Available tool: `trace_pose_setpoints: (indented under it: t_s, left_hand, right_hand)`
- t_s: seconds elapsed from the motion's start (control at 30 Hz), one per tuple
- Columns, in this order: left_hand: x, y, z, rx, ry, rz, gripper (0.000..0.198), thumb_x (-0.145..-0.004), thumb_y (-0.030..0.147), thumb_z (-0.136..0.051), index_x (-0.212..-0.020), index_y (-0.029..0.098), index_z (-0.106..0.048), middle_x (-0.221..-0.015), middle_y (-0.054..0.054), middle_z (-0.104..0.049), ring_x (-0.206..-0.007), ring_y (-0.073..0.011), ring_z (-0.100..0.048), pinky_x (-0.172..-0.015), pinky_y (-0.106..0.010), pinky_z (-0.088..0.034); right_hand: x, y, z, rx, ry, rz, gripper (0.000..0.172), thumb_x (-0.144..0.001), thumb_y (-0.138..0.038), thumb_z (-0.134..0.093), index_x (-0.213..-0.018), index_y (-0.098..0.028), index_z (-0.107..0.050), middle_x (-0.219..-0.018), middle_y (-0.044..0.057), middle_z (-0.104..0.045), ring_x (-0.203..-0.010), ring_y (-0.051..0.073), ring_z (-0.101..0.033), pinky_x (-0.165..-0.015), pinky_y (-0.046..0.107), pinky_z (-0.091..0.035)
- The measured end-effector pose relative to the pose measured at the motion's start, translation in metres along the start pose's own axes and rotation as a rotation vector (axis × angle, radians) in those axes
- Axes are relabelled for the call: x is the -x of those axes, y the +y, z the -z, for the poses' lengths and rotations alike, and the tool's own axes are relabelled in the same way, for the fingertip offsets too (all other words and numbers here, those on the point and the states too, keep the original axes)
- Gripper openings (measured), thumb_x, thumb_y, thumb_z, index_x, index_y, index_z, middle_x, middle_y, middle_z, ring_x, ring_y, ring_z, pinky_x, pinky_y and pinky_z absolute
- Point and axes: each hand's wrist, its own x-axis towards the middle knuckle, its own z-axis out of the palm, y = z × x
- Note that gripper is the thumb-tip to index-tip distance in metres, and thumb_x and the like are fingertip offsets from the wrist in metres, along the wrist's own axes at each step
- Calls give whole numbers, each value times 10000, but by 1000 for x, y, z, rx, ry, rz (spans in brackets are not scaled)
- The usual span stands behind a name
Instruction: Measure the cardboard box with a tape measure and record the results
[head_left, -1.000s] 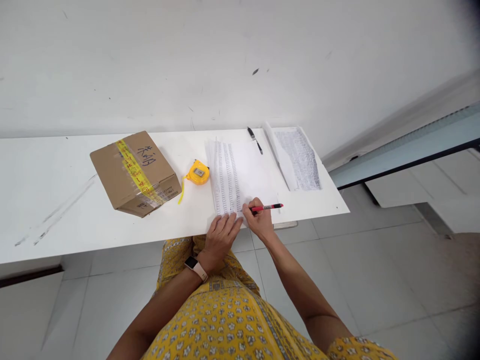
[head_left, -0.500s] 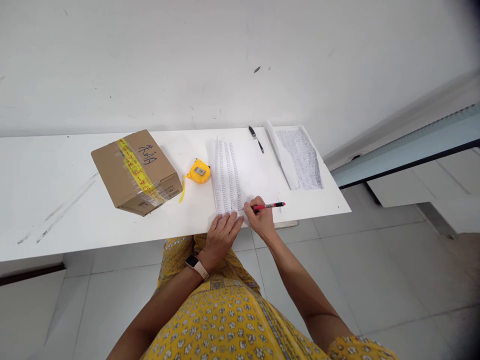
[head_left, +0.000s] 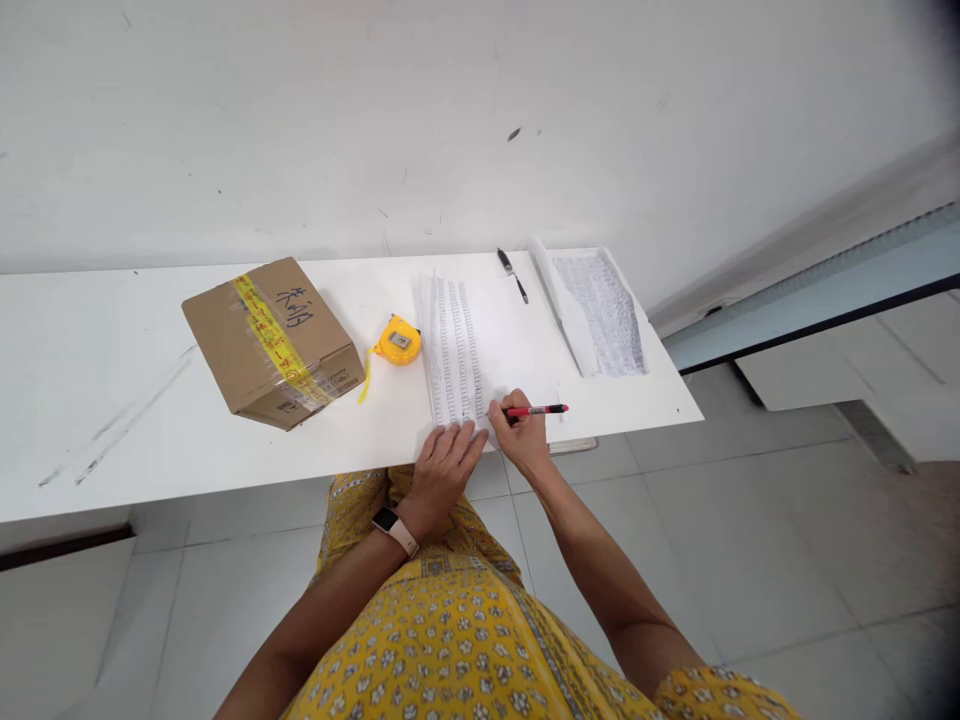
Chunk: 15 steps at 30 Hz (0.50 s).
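A sheet of paper [head_left: 510, 340] lies on the white table, with several columns of small handwriting down its left part. My right hand [head_left: 523, 430] is closed around a red and black pen [head_left: 536, 411], its writing end down at the sheet beside the lower end of the rightmost column. At the bottom edge of the paper my left hand [head_left: 444, 470] lies flat, fingers stretched out over the lower ends of the columns. A watch with a pale strap is on my left wrist.
Left of the paper sit a yellow tape measure [head_left: 398, 341] and a taped cardboard box [head_left: 274, 340]. A black pen [head_left: 513, 276] lies near the back edge of the table [head_left: 135, 400]. On the right are densely written sheets [head_left: 600, 310]. A wall rises behind.
Almost nothing differs. The view has shifted very slightly, while both hands, the pen and the paper keep their places.
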Motion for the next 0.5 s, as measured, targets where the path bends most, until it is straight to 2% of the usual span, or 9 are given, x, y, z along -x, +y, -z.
trace_pose_setpoints:
  t_s: [0.1, 0.17, 0.23, 0.33, 0.4, 0.5]
  left_hand:
    - [0, 1, 3, -8, -22, -5, 409, -983, 195, -462, -1382, 222, -546, -1385, -91, -605, -1221, -256, -588, -1072, -436, -442]
    - [0, 2, 6, -18, -40, -3, 404, -987, 195, -443, -1373, 232, -558, -1385, -83, -606, -1214, -256, -594, -1061, -439, -457]
    - [0, 3, 10, -34, -49, 1, 402, -990, 199, -431, -1369, 230, -562, -1384, -84, -607, -1214, -252, -594, -1059, -429, -464]
    - [1, 3, 16, -48, -45, 5, 399, -987, 209, -437, -1368, 206, -556, -1389, -99, -602, -1227, -246, -585, -1069, -417, -457]
    - [3, 3, 20, -38, -36, 4, 403, -977, 211, -455, -1369, 189, -547, -1403, -106, -589, -1235, -247, -579, -1077, -425, -447]
    - [7, 4, 21, -6, -49, 3, 438, -955, 197, -478, -1390, 169, -516, -1461, -112, -533, -1283, -252, -540, -1115, -446, -409]
  right_hand:
    - [-7, 4, 7, 49, 85, 49, 220, -918, -374, -530, -760, -228, -486, -681, -23, -493, -600, 141, -472, -561, 275, -397]
    - [-17, 8, 18, 182, 46, 154, 124, -937, -319, -494, -921, -222, -570, -839, 41, -580, -770, 193, -554, -677, 320, -453]
    - [-31, 11, 28, 394, -78, 270, 196, -920, -215, -454, -1035, -216, -612, -943, 89, -589, -901, 241, -555, -741, 356, -456]
    - [-53, 8, 31, 671, -189, 344, 396, -843, -66, -408, -1142, -189, -638, -980, 131, -590, -909, 278, -533, -737, 382, -439]
    - [-65, -3, 19, 704, -165, 371, 487, -827, -26, -384, -1239, -163, -606, -1030, 155, -613, -934, 289, -535, -787, 403, -435]
    - [-78, -34, -21, 585, -179, 448, 468, -882, -112, -425, -1332, -163, -540, -1145, 151, -636, -1043, 289, -543, -897, 405, -417]
